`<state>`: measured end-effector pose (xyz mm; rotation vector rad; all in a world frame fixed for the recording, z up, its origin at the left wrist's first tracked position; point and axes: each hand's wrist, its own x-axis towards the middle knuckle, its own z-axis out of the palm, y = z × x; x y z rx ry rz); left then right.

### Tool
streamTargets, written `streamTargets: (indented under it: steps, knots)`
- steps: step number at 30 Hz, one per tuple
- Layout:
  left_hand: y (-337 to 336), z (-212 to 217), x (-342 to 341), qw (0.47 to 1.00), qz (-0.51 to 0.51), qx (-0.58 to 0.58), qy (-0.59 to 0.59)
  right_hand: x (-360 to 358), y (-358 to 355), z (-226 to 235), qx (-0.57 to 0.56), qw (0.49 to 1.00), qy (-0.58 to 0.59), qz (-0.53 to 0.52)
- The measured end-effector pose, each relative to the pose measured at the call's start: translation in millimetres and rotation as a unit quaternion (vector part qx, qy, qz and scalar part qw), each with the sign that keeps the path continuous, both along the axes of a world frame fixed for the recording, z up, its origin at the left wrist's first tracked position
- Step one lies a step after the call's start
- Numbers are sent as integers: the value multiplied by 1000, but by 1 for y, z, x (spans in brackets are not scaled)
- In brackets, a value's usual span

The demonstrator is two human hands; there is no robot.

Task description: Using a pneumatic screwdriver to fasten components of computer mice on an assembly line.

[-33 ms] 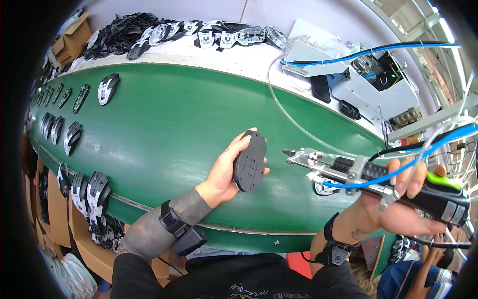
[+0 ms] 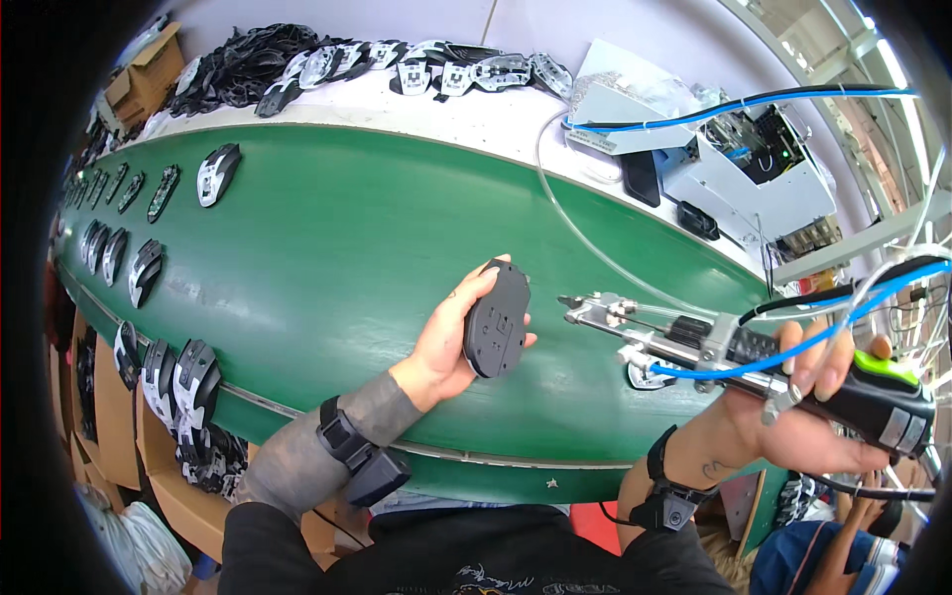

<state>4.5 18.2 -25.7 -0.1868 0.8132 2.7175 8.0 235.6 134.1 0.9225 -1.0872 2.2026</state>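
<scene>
Left hand (image 2: pixel 444 347) near view centre, fingers clamped on the edges of a flat black oval plastic mouse body (image 2: pixel 498 327), underside up, above the smooth green worktop (image 2: pixel 357 248); right hand (image 2: pixel 793 426) at four o'clock, fingers wrapped round a long black-and-silver metal driver (image 2: pixel 752 347); its tip points toward nine o'clock, apart from the mouse body; silver-and-black plastic mouse shells (image 2: pixel 146 273) at nine o'clock.

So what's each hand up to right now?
Left hand: closed around a black mouse-shaped part.
Right hand: closed around a black and silver hand tool.
</scene>
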Motion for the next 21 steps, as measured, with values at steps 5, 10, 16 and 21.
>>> streamTargets:
  steps: [5,10,16,21]
  knots:
    - [3,2,4,997,-64,37,10,0,-4,-2,13,997,5,73]
    - [6,5,8,994,-103,40,26,-4,-11,-4,40,996,21,81]
    - [7,8,9,991,-121,48,37,-6,-13,-5,38,994,18,100]
    - [7,10,11,989,-131,58,27,-2,-14,-2,41,995,-7,92]
